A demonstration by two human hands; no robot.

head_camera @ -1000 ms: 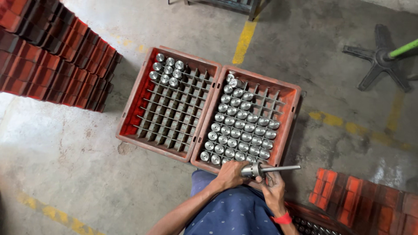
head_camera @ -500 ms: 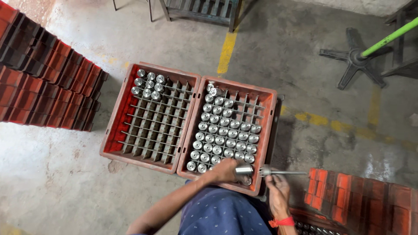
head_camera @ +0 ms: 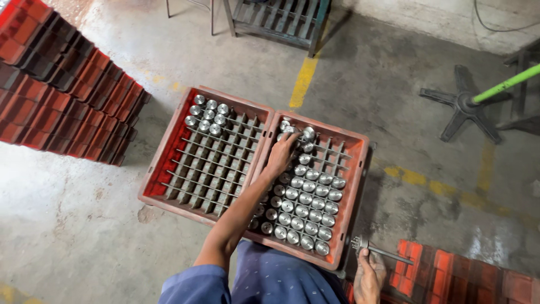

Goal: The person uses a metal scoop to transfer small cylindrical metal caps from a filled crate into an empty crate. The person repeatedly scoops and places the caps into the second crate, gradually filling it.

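Two red gridded crates lie side by side on the concrete floor. The right crate is mostly filled with upright shiny metal cylinders. The left crate holds a small cluster of the same cylinders in its far corner. My left hand reaches to the far end of the right crate, fingers closed around one cylinder there. My right hand is low by the crate's near right corner, gripping a metal shaft with a toothed head.
Stacks of red crates stand at the left, and more red crates at the bottom right. A black star-shaped base with a green pole sits at the right. A metal rack stands at the top. Yellow lines mark the floor.
My left hand left the shaft and stretched to the far end of the right crate. My right hand kept the shaft and dropped lower right. The view shifted, crates now appearing lower.
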